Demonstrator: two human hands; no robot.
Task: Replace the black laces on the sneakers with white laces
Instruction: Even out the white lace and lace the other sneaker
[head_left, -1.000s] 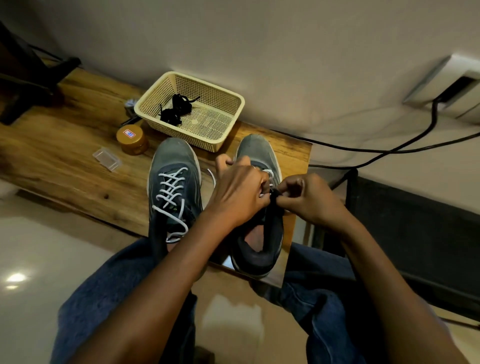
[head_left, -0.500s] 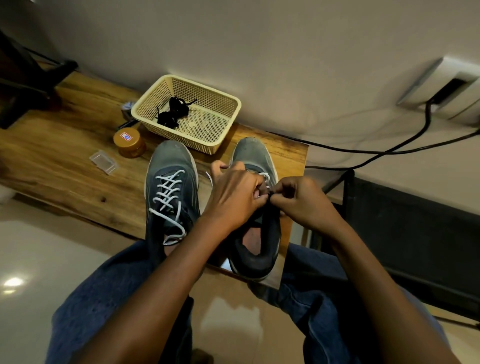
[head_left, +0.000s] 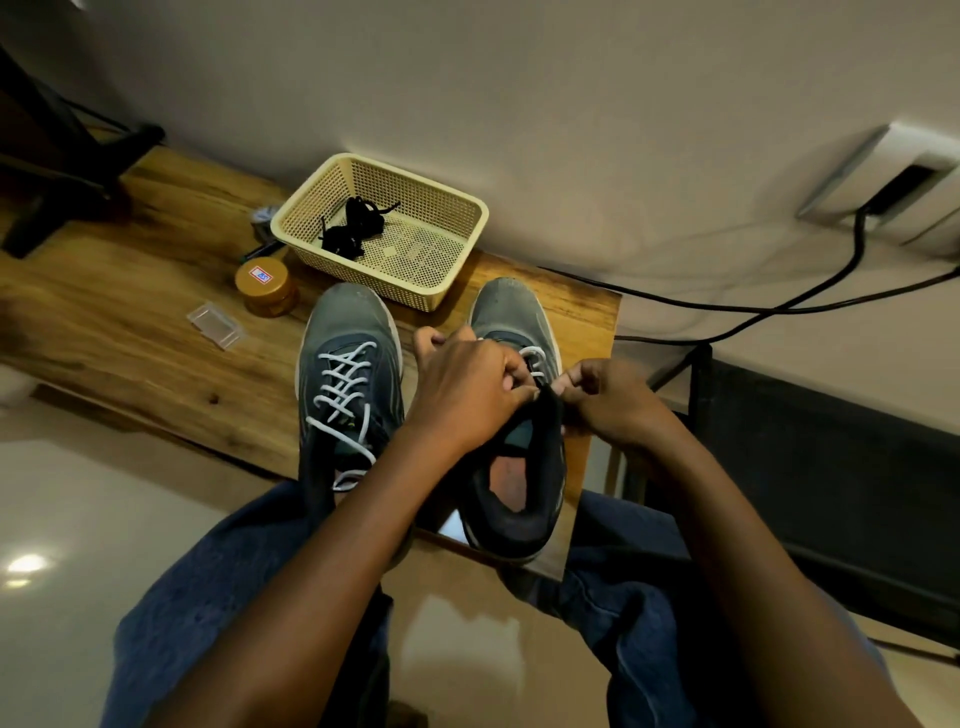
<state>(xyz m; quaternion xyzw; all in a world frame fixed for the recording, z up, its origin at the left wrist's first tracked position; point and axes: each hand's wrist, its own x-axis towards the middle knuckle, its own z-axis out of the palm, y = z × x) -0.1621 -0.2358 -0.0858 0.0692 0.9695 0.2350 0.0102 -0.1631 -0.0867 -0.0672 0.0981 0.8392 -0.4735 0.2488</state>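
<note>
Two grey sneakers stand side by side on the wooden table (head_left: 130, 332), toes pointing away from me. The left sneaker (head_left: 348, 374) carries a white lace through all its eyelets, its ends hanging loose. Over the right sneaker (head_left: 511, 322) a white lace (head_left: 534, 358) shows in the front eyelets only. My left hand (head_left: 467, 395) and my right hand (head_left: 613, 402) meet above that shoe's tongue, fingers curled and pinching the white lace. The black laces (head_left: 353, 226) lie bunched in the cream basket (head_left: 457, 270).
A round amber jar (head_left: 266, 287) and a small clear plastic case (head_left: 215, 325) sit left of the sneakers. Black cables (head_left: 779, 309) run along the wall to the right. A dark stand (head_left: 62, 171) occupies the far left. My knees are under the table's near edge.
Both hands have stayed over the right sneaker with only small finger movements on the lace. The view has shifted slightly.
</note>
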